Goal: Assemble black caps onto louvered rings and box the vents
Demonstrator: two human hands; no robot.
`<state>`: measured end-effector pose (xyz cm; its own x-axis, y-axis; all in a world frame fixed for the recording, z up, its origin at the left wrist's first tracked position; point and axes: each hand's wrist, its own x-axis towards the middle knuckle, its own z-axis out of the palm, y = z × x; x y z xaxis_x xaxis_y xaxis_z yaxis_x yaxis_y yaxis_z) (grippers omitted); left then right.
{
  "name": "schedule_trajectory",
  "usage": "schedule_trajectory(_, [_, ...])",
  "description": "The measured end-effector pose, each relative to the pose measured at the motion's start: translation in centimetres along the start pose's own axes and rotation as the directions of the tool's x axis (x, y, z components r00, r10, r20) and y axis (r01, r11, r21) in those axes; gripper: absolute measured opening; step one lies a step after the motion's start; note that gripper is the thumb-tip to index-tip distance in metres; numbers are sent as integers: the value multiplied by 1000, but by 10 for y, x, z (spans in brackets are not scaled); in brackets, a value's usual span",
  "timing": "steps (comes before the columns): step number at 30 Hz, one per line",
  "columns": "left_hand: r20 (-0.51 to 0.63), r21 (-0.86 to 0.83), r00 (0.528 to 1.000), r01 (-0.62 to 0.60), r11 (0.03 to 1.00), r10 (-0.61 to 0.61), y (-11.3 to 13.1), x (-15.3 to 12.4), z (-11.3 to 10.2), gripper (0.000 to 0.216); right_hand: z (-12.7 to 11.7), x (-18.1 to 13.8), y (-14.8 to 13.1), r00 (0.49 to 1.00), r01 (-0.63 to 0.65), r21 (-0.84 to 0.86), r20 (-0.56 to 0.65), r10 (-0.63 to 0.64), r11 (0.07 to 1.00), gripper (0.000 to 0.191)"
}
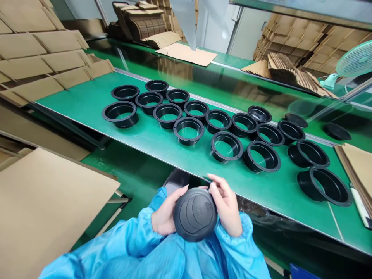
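A round black air vent [196,214] with curved slats on its face is held close to my body, just below the front edge of the table. My left hand [165,214] is wrapped round its left side, thumb up along the rim and the other fingers hidden underneath. At the upper right rim, my right hand [226,205] grips the vent between thumb and bent fingers. Beyond my hands, several black flanged rings [189,131] stand in rows on the green table [145,139]. Two flat black discs [259,114] [296,120] lie near the back right rows.
Cardboard dividers [43,50] are stacked at the left end of the table. A cardboard sheet [52,205] lies low at left. More cardboard [359,162] and a white-handled tool [359,205] are at right. Behind stand a flat cardboard piece [188,53] and a green fan [354,60].
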<state>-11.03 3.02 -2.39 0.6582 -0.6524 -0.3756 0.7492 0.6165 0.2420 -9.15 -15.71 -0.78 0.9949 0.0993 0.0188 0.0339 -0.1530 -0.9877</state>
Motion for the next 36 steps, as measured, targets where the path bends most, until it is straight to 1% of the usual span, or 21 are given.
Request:
schedule_trajectory(1, [31, -26, 996, -82, 996, 83, 2, -2, 2, 58, 1, -3, 1, 995, 51, -44, -85, -54, 998, 34])
schedule_trajectory(2, [60, -53, 985, -160, 986, 163, 3, -3, 4, 60, 3, -7, 1, 983, 106, -100, -141, -119, 989, 33])
schedule_trajectory(3, [81, -77, 970, -224, 972, 230, 5, -5, 6, 63, 4, -11, 3, 967, 167, -171, -164, -195, 971, 31])
schedule_trajectory(5, [110, -105, 942, -306, 946, 317, 8, -9, 8, 67, 6, -18, 5, 931, 287, -304, -135, -339, 909, 28])
schedule_trajectory(6, [118, -112, 932, -331, 937, 344, 9, -10, 8, 69, 8, -20, 6, 917, 332, -343, -102, -386, 879, 28])
schedule_trajectory(8, [121, -116, 923, -354, 928, 366, 9, -13, 9, 70, 11, -21, 6, 906, 376, -388, -38, -422, 842, 30])
schedule_trajectory(15, [74, -65, 922, -376, 924, 380, 8, -16, 12, 71, 17, -10, -1, 910, 398, -460, 90, -405, 793, 37])
schedule_trajectory(18, [76, -36, 923, -374, 927, 376, 8, -16, 13, 70, 17, -8, -5, 912, 400, -474, 122, -392, 784, 35])
schedule_trajectory(21, [89, -59, 927, -360, 931, 365, 8, -15, 14, 69, 18, -8, -9, 917, 392, -479, 140, -373, 785, 35])
schedule_trajectory(24, [100, -135, 931, -337, 932, 351, 9, -14, 16, 66, 19, -9, -11, 928, 368, -421, 106, -357, 829, 37])
schedule_trajectory(27, [112, -177, 921, -350, 920, 372, 11, -13, 21, 64, 17, -11, -9, 949, 303, -320, 17, -315, 898, 37])
schedule_trajectory(29, [119, -182, 915, -362, 914, 386, 12, -12, 24, 65, 15, -13, -6, 952, 284, -298, -28, -306, 911, 35])
schedule_trajectory(32, [115, -190, 915, -363, 912, 387, 13, -11, 27, 67, 13, -14, -3, 950, 287, -285, -37, -310, 914, 34])
schedule_trajectory(36, [67, -216, 918, -370, 904, 392, 13, -11, 28, 66, 15, -14, -5, 963, 244, -270, -42, -265, 932, 35])
